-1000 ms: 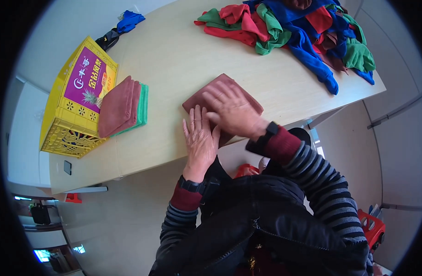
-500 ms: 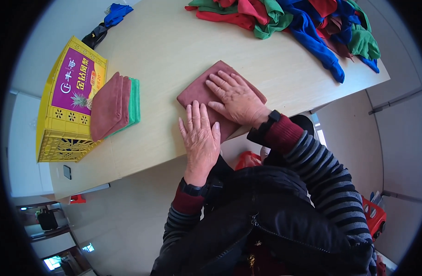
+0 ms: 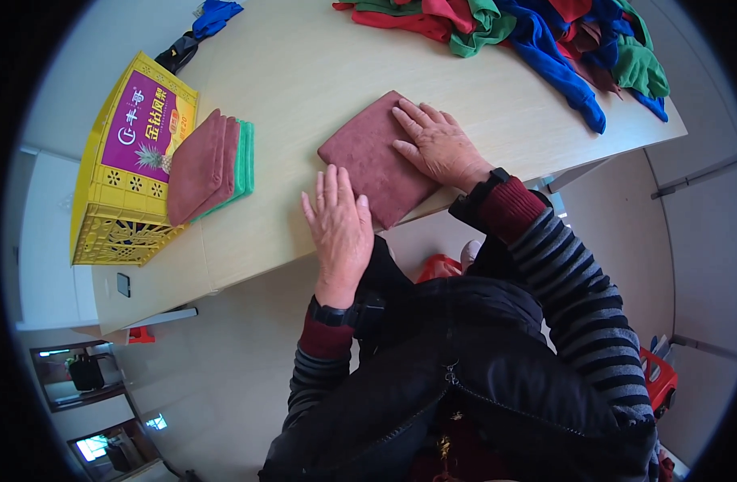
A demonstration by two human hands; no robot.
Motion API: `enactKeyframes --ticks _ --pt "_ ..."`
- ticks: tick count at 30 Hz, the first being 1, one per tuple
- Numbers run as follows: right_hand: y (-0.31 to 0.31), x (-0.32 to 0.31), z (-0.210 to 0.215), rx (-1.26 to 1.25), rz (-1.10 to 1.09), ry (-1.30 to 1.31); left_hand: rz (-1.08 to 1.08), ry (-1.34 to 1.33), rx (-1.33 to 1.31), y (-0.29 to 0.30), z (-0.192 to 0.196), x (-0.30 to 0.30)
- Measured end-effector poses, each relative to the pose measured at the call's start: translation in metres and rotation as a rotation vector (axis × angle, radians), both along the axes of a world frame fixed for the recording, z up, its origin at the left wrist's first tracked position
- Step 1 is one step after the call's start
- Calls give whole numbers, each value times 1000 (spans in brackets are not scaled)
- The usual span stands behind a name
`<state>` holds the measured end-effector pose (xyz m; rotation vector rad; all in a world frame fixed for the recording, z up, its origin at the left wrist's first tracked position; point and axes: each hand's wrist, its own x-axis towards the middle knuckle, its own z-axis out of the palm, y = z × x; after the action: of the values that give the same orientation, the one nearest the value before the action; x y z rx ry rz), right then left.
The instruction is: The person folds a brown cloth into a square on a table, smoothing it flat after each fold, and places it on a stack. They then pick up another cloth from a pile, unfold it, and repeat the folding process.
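Note:
A folded brown towel lies flat at the table's near edge. My left hand is open along its left side, the fingertips close to or touching the towel's edge. On the upper right part of the same towel rests my right hand, open, with the fingers stretched out. Neither hand grips anything. To the left, folded brown towels and green towels lean in a stack against a yellow crate.
The yellow crate stands at the table's left, its side partly covered by the stack. A loose heap of red, green, blue and brown cloths lies at the far right. A phone is near the left corner of the table.
My right hand has slid right, toward the towel's edge, and my left hand has drawn slightly left, uncovering more of the towel. The whole view has shifted slightly.

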<state>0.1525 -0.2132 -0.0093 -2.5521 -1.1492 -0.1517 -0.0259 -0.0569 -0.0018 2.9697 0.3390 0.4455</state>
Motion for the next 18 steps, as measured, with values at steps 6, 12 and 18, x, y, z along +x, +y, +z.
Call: enactKeyframes --ticks 6,12,18 --pt "-1 -2 -1 -4 -15 6 -41 -145 -64 -8 13 35" --pt "0 0 -5 28 -13 -45 -177 -125 -14 -18 -7 56" --pt "-1 0 -6 34 -20 -54 -130 -90 -16 -15 -7 52"
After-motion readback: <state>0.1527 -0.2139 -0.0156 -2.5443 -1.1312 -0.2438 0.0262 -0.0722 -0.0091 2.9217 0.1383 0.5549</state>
